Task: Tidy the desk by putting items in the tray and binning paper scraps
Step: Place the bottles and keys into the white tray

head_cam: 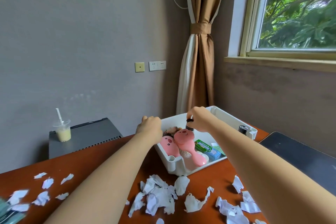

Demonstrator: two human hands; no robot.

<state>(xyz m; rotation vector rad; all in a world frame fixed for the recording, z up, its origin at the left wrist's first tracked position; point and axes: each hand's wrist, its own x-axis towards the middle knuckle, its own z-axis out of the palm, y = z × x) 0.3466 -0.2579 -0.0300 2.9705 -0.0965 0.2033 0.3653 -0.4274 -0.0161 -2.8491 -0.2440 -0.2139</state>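
A white tray (175,164) stands on the brown desk (101,156) at the middle right. Inside it lie two pink pig-faced brushes (183,140), a green gum pack (204,146) and a blue box (214,153). My right hand (199,120) is over the tray's far part and pinches a small black hair tie (190,120) above a dark object. My left hand (150,126) hovers at the tray's left rim with curled fingers; nothing shows in it. Several torn white paper scraps (160,194) litter the desk in front of the tray.
A dark bottle cap (243,129) stands at the tray's right rim. A black pad (300,156) lies at the right. A grey cabinet (85,138) with an iced drink cup (62,131) stands behind the desk at the left. Greenish paper (11,212) lies at the bottom left.
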